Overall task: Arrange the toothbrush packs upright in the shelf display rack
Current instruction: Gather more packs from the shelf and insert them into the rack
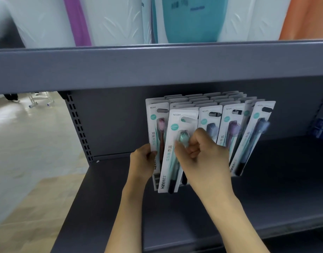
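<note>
Several white toothbrush packs stand in rows on the dark grey lower shelf (266, 189). A pack with a teal brush (170, 161) leans at the front, tilted to the right. My right hand (199, 156) pinches this pack near the brush head, fingers curled. Just behind it stands a pack with a pink brush (154, 128), and my left hand (142, 161) grips its left edge. Further right, a pack with a purple brush (230, 128) and one with a dark blue brush (255, 136) lean to the right. The rack under the packs is hidden.
The upper shelf's grey front rail (157, 66) runs across above the packs, with white, purple and teal bagged goods on it. A slotted upright (78, 125) marks the shelf's left end, with floor beyond. Blue boxes (321, 130) sit at the far right.
</note>
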Motion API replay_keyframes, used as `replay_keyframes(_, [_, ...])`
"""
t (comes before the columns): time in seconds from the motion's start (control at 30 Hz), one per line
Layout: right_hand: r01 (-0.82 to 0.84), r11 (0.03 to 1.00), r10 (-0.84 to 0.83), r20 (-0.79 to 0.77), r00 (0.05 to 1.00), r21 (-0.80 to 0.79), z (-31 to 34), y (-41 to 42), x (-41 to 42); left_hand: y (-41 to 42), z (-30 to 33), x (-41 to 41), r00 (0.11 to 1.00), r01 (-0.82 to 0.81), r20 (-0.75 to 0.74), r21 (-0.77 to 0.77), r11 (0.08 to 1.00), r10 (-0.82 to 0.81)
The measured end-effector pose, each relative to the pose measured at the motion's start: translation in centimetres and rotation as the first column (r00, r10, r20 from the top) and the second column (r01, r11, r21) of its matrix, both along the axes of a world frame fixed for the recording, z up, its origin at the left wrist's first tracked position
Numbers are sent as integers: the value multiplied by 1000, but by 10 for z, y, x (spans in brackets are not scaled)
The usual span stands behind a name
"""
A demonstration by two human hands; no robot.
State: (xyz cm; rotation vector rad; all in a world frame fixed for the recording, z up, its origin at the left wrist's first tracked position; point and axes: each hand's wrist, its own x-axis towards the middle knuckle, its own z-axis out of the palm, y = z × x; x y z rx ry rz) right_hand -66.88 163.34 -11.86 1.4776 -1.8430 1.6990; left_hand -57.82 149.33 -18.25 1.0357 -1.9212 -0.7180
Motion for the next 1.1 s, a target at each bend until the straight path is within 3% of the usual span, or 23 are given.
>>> replay_keyframes(0.23, [5,1000,-6,-19,1000,-29,12,-17,13,8,14,5,993,-13,120,34,999,9])
replay_keyframes(0.43, [-41,999,38,-72,997,-35,20,-39,20,5,28,33,992,-47,118,73,996,38])
replay_keyframes(0.6, [-54,997,57,-68,996,49,7,-53,16,8,31,41,985,133,85,184,974,-151])
replay_keyframes(0.87, [-43,990,53,-71,996,134,10,-57,10,10,17,22,986,142,78,54,988,-146])
replay_keyframes(1.1, [53,967,-2,-200,980,248,15,-56,9,7,18,19,980,180,85,36,983,-182])
